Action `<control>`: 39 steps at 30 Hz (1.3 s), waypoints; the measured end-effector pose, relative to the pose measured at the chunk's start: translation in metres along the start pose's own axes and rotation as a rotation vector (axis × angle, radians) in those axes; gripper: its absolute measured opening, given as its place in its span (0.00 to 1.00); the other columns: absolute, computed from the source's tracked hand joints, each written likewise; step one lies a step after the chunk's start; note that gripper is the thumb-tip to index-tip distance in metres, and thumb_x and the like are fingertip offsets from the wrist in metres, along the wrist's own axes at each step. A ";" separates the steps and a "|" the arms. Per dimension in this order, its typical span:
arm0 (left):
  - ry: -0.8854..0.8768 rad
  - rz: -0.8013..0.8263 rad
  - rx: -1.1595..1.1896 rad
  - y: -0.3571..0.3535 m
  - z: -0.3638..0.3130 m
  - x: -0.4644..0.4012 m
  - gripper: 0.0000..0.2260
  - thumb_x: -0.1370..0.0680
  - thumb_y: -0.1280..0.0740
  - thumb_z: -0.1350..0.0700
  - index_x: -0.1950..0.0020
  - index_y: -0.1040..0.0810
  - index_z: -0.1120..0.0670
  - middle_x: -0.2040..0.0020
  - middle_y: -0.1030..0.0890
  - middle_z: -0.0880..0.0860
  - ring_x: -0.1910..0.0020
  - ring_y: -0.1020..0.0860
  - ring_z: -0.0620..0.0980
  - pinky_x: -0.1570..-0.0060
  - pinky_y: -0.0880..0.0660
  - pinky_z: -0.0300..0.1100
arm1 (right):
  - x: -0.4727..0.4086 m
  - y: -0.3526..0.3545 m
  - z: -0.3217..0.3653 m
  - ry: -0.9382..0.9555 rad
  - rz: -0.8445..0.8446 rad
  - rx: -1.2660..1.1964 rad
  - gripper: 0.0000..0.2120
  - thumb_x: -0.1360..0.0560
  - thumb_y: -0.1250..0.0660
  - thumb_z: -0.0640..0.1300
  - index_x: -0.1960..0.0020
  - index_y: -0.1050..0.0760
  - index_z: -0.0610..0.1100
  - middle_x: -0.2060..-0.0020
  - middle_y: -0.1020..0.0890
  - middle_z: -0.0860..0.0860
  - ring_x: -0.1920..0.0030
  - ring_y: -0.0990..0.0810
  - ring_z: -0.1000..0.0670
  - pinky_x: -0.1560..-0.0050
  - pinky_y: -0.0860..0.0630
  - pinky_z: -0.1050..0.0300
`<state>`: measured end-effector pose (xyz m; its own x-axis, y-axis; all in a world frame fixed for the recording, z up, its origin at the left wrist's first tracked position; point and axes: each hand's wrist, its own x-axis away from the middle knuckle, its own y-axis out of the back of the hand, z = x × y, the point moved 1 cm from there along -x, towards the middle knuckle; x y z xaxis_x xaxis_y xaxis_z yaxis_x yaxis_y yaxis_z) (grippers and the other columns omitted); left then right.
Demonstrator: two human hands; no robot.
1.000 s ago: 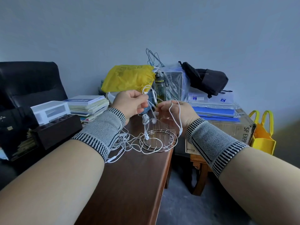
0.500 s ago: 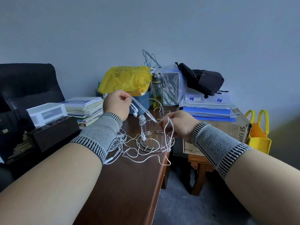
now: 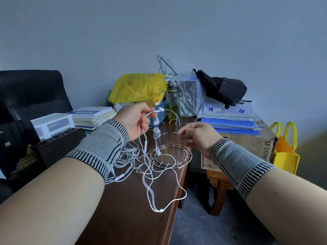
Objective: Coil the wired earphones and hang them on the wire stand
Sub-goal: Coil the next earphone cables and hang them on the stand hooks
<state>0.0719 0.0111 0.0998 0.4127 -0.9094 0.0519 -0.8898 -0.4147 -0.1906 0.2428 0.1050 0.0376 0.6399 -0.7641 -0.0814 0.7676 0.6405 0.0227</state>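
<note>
My left hand (image 3: 135,119) is raised over the brown table (image 3: 123,218) and grips a white earphone cable (image 3: 146,175) just below its earbuds (image 3: 159,110). The cable hangs in a long loop down to the table's right edge. The wire stand (image 3: 170,157), a round base with upright wire loops, sits just right of that hand. One coiled earphone (image 3: 156,134) hangs on it with an earbud dangling. My right hand (image 3: 196,137) hovers at the stand's right side, blurred, its fingers loosely curled with no cable visible in them. Several tangled white earphones (image 3: 126,156) lie under my left wrist.
Behind the stand are a yellow bag (image 3: 138,87), a dark bottle (image 3: 172,103) and stacked books (image 3: 93,115). A white box (image 3: 53,123) on a dark case sits left, by a black chair (image 3: 31,92). Right of the table are a cardboard box (image 3: 247,144) and yellow tote (image 3: 284,152).
My right hand has let go of the cable and drawn back beside the stand. The cable held by my left hand now hangs in a longer loop to the table's edge.
</note>
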 end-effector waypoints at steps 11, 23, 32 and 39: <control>-0.061 0.119 -0.334 -0.001 0.003 0.001 0.08 0.21 0.39 0.66 0.57 0.23 0.58 0.71 0.23 0.51 0.80 0.40 0.40 0.82 0.46 0.29 | -0.012 -0.031 0.026 -0.011 0.219 -0.225 0.08 0.22 0.36 0.44 0.50 0.23 0.40 0.60 0.18 0.43 0.65 0.19 0.47 0.65 0.24 0.58; -0.118 -0.001 -0.374 0.005 0.003 -0.009 0.05 0.21 0.34 0.63 0.54 0.20 0.56 0.71 0.20 0.48 0.75 0.28 0.39 0.77 0.34 0.29 | -0.022 -0.023 0.024 -0.051 0.080 -0.163 0.02 0.24 0.33 0.36 0.55 0.23 0.38 0.66 0.20 0.44 0.73 0.21 0.53 0.76 0.24 0.63; -0.130 -0.010 -0.505 0.006 0.008 -0.017 0.02 0.23 0.31 0.60 0.54 0.19 0.58 0.69 0.29 0.51 0.80 0.39 0.40 0.83 0.45 0.31 | -0.029 -0.015 0.022 -0.066 0.002 -0.322 0.06 0.26 0.34 0.31 0.61 0.25 0.37 0.73 0.24 0.45 0.74 0.25 0.52 0.77 0.27 0.65; -0.203 -0.061 -0.911 0.015 0.007 -0.017 0.04 0.26 0.28 0.53 0.58 0.16 0.52 0.66 0.24 0.49 0.64 0.27 0.47 0.70 0.34 0.36 | -0.039 -0.013 0.022 0.039 -0.077 -0.055 0.07 0.27 0.30 0.33 0.63 0.21 0.38 0.70 0.20 0.44 0.69 0.25 0.48 0.65 0.26 0.55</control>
<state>0.0523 0.0207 0.0894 0.4135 -0.8977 -0.1520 -0.6399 -0.4053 0.6529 0.2086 0.1246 0.0625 0.5765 -0.8083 -0.1192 0.8107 0.5841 -0.0401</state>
